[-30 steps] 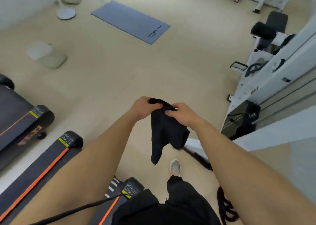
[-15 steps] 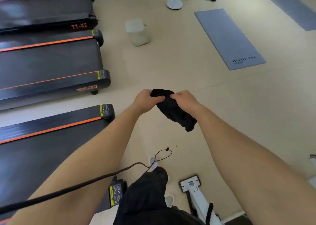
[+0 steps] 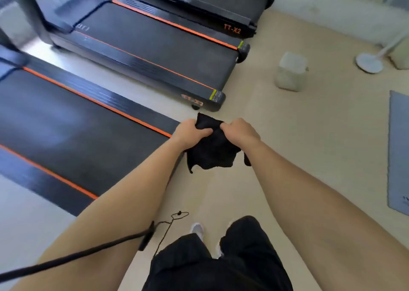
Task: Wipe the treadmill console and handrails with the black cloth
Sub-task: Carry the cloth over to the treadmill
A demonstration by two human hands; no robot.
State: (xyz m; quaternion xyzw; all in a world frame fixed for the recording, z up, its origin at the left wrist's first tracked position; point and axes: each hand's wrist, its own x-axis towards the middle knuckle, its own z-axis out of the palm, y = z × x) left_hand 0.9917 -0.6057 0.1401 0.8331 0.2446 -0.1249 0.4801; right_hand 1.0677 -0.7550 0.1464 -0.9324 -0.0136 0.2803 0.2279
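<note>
Fingers [image 3: 204, 132] of both hands gripping black cloth [image 3: 212, 151]

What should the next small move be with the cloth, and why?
Probably step forward along the nearest treadmill toward its front end. Both the left hand and right hand already grip the black cloth, bunched above the floor, and no console or handrail is within reach in this view.

Bright, even daylight; motion blur top left, wide-angle bending at edges.
</note>
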